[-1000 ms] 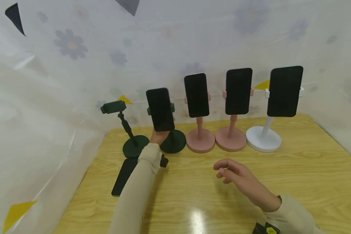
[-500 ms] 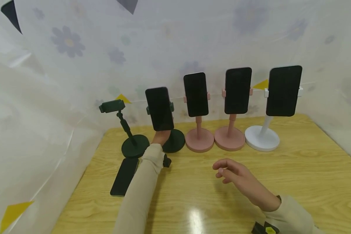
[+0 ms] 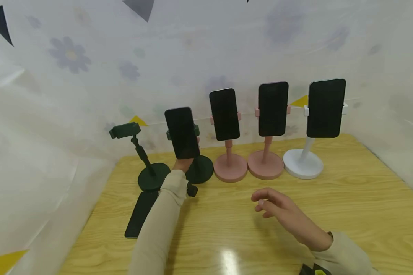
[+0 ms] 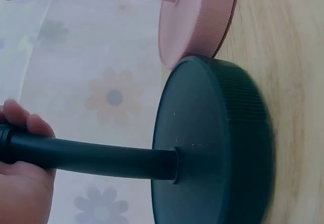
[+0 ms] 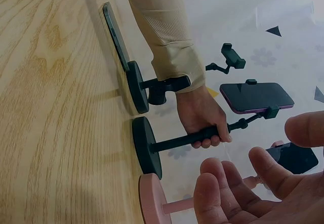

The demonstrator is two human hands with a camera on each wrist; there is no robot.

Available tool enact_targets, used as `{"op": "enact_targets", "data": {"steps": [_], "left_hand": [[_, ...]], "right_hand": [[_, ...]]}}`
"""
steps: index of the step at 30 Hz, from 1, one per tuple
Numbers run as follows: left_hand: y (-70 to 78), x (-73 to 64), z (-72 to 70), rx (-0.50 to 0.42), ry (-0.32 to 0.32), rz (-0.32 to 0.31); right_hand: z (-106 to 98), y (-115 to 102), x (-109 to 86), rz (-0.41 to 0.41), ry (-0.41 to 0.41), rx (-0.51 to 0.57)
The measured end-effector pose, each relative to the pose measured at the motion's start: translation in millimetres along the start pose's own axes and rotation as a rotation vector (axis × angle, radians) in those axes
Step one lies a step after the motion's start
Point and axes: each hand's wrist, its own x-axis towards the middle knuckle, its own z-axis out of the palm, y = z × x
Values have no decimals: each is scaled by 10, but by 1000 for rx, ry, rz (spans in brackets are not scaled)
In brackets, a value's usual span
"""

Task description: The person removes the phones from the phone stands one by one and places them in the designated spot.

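Observation:
My left hand (image 3: 183, 165) is wrapped round the upright pole of a dark green phone stand (image 4: 197, 117). That stand's clamp holds a black-screened phone (image 3: 182, 133), which partly hides the hand in the head view; in the right wrist view the fingers (image 5: 206, 142) curl about the pole below the clamp. The stand's round base stays down on the table. My right hand (image 3: 278, 208) hovers over the table in front of the stands, fingers loosely bent and holding nothing.
Left of it stands another green phone stand (image 3: 154, 176) with no phone in its clamp, and a phone (image 3: 141, 215) lies before it. Two pink stands (image 3: 230, 168) and a white stand (image 3: 303, 164), each bearing a phone, continue the row rightward on the wooden table (image 3: 247, 244).
The head view has shifted, so the row of stands sits slightly further left in it. My left hand keeps its grip on the green phone stand, and the right hand stays in place.

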Motion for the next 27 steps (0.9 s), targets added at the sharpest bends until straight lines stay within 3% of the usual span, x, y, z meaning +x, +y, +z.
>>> {"op": "enact_targets", "data": {"steps": [2,4,5,6,7,8,9,11,12,13,14,15,17,18,19,21,24,26,27], "left_hand": [[655,-3,456,102,108,57],[1117,10,804,25,93,162],[1302,-2,938,70,94,216],[1456,-18,1052,184,106,242],[1575,-42,1137,309,79,247],[1677,-70,1211,558,98,242],[1720,-103,1244,878,142,235],[1765,-178,1277,2107,267,180],[1772,-218,1281,2555,259,186],[1755,-264,1251,2929,237,204],[1728,-309,1209,3093,194,183],[1676,-348,1142,3117,174,208],[1565,-430,963,3373,73,268],[1495,-471,843,3401,40,279],[1408,-498,702,3358,26,278],[1247,-543,394,3139,18,253],[906,-639,-156,3065,36,255],[540,-716,-599,2903,79,235],[337,-765,-830,2975,30,236]], "right_hand": [[5,3,1,-3,-10,3],[10,3,8,-1,-20,8],[12,2,14,1,-22,9],[14,-1,20,3,-22,9],[15,-3,27,6,-21,9],[15,-7,33,8,-21,9],[14,-12,39,9,-19,8],[12,-22,50,6,-17,5],[11,-29,56,4,-17,4],[10,-34,55,3,-18,5],[8,-39,53,0,-19,4],[6,-44,51,-3,-18,2],[2,-54,44,-8,-16,2],[-2,-59,40,-10,-15,1],[-5,-63,35,-14,-14,0],[-16,-71,24,-18,-10,-1],[-36,-80,11,-31,0,1],[-52,-85,2,-38,5,5],[-60,-86,-2,-44,8,4]]}}
